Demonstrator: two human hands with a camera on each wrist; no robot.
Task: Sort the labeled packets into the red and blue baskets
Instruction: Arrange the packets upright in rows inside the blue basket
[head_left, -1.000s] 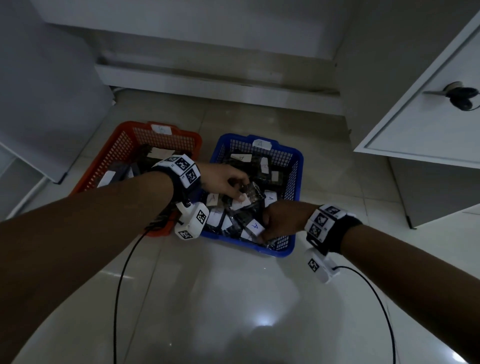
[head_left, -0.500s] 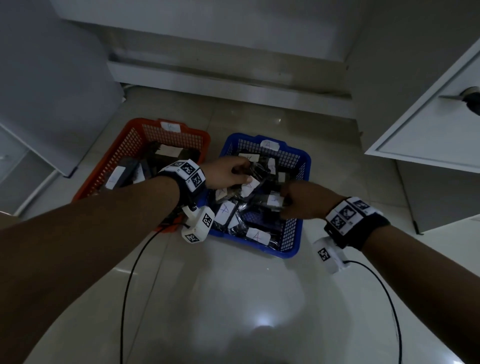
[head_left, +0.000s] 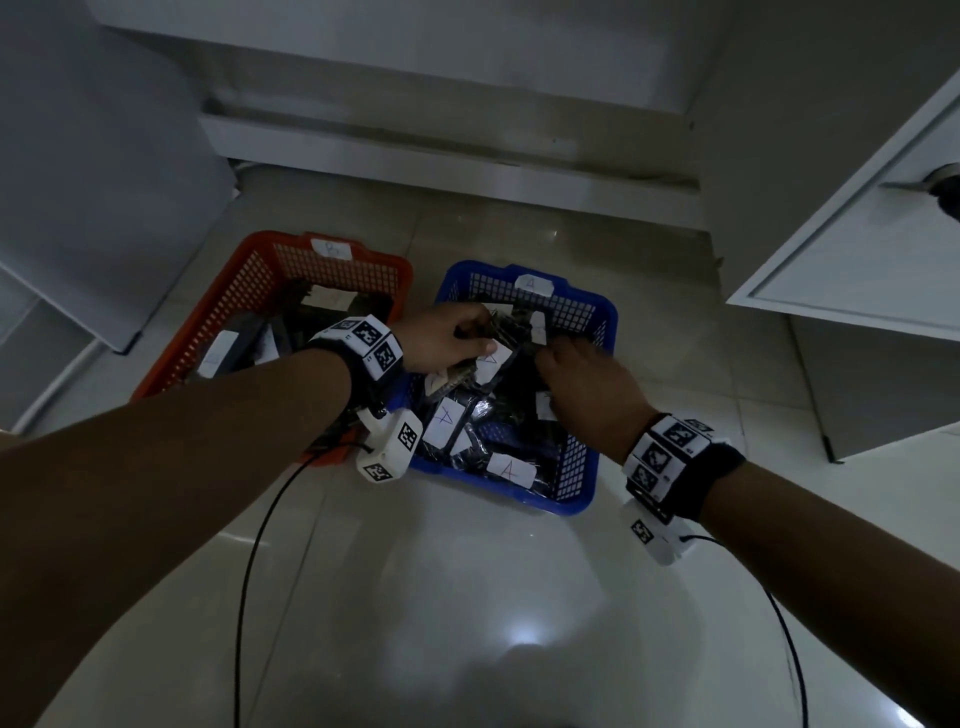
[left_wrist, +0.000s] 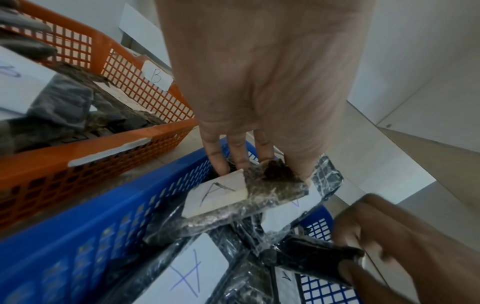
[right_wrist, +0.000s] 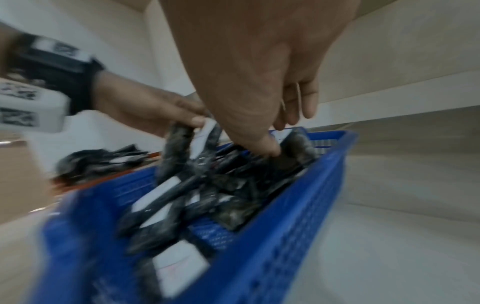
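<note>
On the floor the red basket (head_left: 260, 291), tagged B, stands left of the blue basket (head_left: 582, 467), tagged A; both hold dark plastic-wrapped packets with white labels. My left hand (head_left: 478, 343) is over the blue basket's back left and pinches an A-labeled packet (left_wrist: 221, 193) by its end, above the pile. Beside it my right hand (head_left: 550, 353) reaches into the basket's middle, its thumb and fingers closed on a dark packet (left_wrist: 311, 255) whose label is hidden. More A-labeled packets (head_left: 444, 418) lie loose underneath. The right wrist view is blurred.
A white cabinet door (head_left: 857, 234) hangs open at the right, above the floor. A white step (head_left: 441, 161) runs along the back and a grey panel (head_left: 104, 182) stands at the left. Black wrist cables (head_left: 254, 545) trail over the glossy tiles in front.
My right hand has moved from the blue basket's front edge to its middle, close to my left hand. The left hand stays at the back left, still pinching its packet.
</note>
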